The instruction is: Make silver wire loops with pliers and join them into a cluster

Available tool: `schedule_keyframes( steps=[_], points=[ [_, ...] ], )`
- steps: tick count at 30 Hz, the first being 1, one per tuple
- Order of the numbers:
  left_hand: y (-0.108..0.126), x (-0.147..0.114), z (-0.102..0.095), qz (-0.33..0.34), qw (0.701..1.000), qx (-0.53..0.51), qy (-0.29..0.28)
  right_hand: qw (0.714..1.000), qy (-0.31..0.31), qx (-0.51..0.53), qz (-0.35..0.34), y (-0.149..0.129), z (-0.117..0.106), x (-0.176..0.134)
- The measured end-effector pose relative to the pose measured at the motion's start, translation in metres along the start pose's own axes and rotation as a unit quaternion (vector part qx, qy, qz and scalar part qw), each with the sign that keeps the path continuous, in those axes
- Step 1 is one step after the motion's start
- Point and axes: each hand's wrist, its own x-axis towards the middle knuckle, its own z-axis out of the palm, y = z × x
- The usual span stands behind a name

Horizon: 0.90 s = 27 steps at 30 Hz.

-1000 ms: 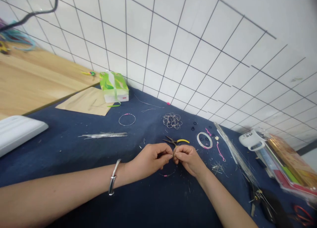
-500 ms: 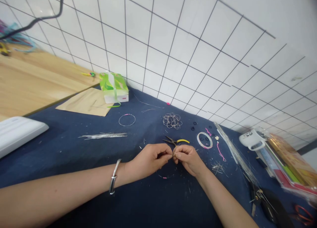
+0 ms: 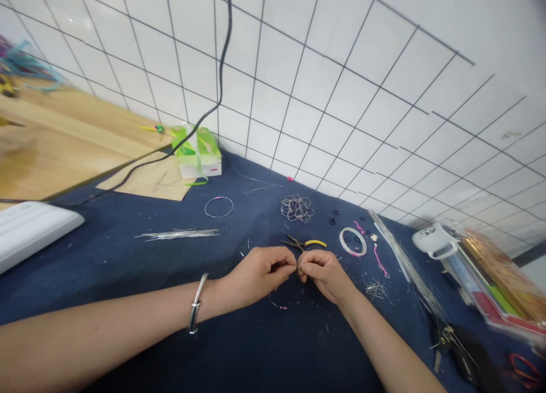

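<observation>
Wire [image 3: 275,303]: a thin arc below the pinch of the two hands, bowed toward the bottom of the view; its upper parts pass out of sight under the fingers.
Beads [image 3: 283,307]: small and pink, near the low point of the arc.
Long axis: the arc spans roughly left to right, matching the line on which the two hands face each other.
Left hand [image 3: 258,276]: thumb and forefinger closed to a point, aimed right, apparently on a fine end of the wire; the end itself is too small to make out surely.
Right hand [image 3: 326,273]: thumb laid over curled fingers, closed, aimed left, seemingly on the same wire.
Gap: the fingertips meet nearly end to end; whether they touch cannot be told.
Nearer hand: the left, whose thumb lies almost directly above the beads.
Pliers [image 3: 315,243]: just beyond the right hand, unheld; jaws parted and pointing left, yellow handle toward the right.
Cluster [image 3: 297,209]: looped metal petals beyond the pliers, well apart from both hands.
Ring [image 3: 206,207]: a round hoop, pink at its far edge, beyond and left of the left hand.
Cloth [image 3: 256,353]: dark blue ground under all parts.
</observation>
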Motion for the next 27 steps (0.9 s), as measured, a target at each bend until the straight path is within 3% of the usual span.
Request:
schedule_keyframes(
  steps=[7, 14, 17, 20, 24, 27],
  points=[
    [0.000, 0.003, -0.005, 0.044, 0.996, 0.081, -0.008, 0.999, 0.001, -0.053, -0.003, -0.002, 0.000, 0.000],
    [-0.009, 0.002, -0.006, 0.082, 0.979, 0.181, -0.036, 0.972, -0.004, -0.233, -0.035, -0.013, 0.001, -0.002],
    [-0.013, 0.003, -0.004, 0.049, 0.992, 0.112, -0.032, 0.955, 0.013, -0.289, -0.074, -0.020, 0.005, -0.005],
    [-0.017, 0.005, 0.000, -0.017, 0.999, -0.035, -0.035, 0.945, 0.030, -0.313, -0.083, -0.027, 0.008, -0.009],
    [-0.020, 0.008, 0.004, -0.065, 0.972, -0.221, -0.039, 0.929, 0.044, -0.354, -0.100, -0.029, 0.013, -0.012],
    [-0.020, 0.009, 0.004, -0.073, 0.951, -0.298, -0.044, 0.912, 0.037, -0.389, -0.128, -0.029, 0.015, -0.012]
  ],
)
